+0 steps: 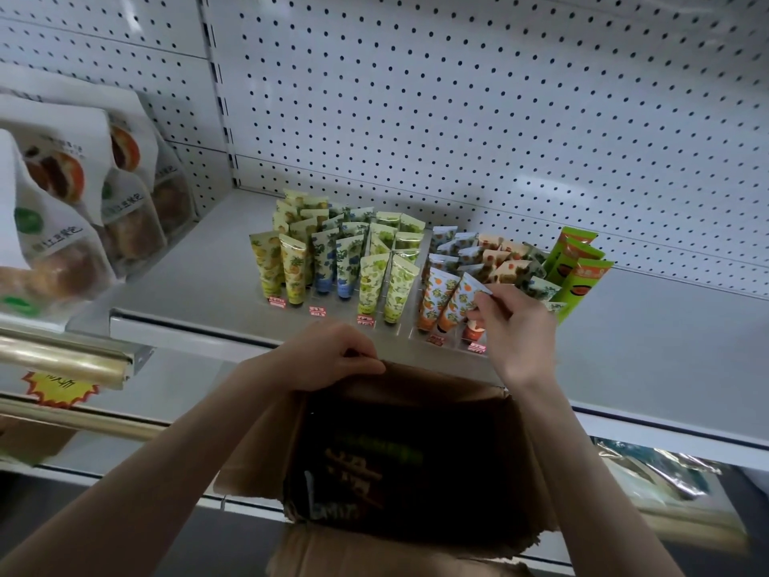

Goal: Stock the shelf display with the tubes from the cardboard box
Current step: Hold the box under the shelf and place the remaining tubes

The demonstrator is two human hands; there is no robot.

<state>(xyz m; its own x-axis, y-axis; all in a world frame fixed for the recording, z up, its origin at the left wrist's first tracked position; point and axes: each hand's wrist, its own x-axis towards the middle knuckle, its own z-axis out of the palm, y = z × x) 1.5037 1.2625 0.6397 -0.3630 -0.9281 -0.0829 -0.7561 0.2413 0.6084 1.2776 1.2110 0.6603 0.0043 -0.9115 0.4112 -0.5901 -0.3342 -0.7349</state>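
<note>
**Right hand** (514, 326): raised to the front of the right-hand tray, wrist bent back, palm toward the shelf. The thumb and curled fingers (487, 301) pinch the crimped top corner of an orange-print tube (455, 306), which stands cap-down in the front row. One orange cap (474, 333) shows just below the fingers; the hand hides the tube it belongs to.

**Left hand** (333, 356): forearm reaching forward, fingers curled over the far rim of the cardboard box (258, 451) and gripping it. The box is open and sits below the shelf's front edge, between the two forearms. Its inside is dark, so its contents cannot be told.

**Tubes on the shelf** (199, 281): all stand cap-down. The front row of the left tray holds six: two yellow tubes (279, 266), two blue tubes (335, 262) and two green tubes (385, 285). The front row of the right tray shows two orange-print tubes. Further rows stand behind both trays and overlap too much to count.

**Other items:**
- Five red price tags (317, 311) line the trays' front edge.
- Three green packets (580, 281) lean just right of the right tray.
- At least three bread bags (54, 235) stand at far left, well apart from the tubes.
- A white pegboard (457, 97) forms the back wall.
</note>
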